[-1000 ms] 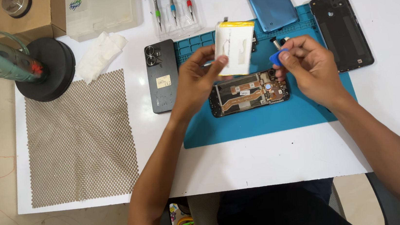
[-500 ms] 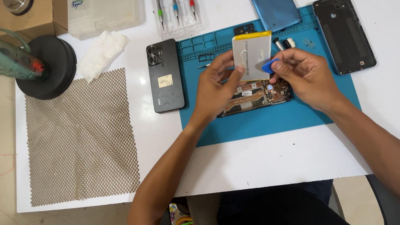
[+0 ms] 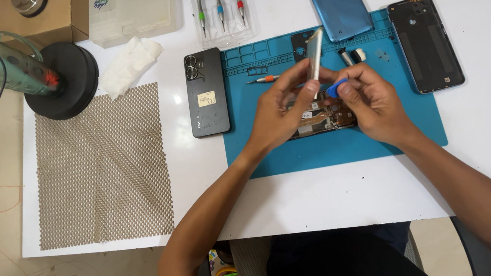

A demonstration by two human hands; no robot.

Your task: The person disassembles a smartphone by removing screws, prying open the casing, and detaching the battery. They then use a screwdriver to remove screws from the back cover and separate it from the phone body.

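Head view: left hand [image 3: 279,114] is holding a flat battery [image 3: 314,54] on edge above the opened phone [image 3: 323,117], fingers clamped on its lower end. Right hand [image 3: 374,104] is pinching a blue pick [image 3: 337,88] just beside the battery, grip closed on it. Phone is lying on the blue mat [image 3: 342,146] on the tabletop [image 3: 323,196]. Step, by my reading: battery is being lifted free of the phone; next move calls for easing it clear without bending it.
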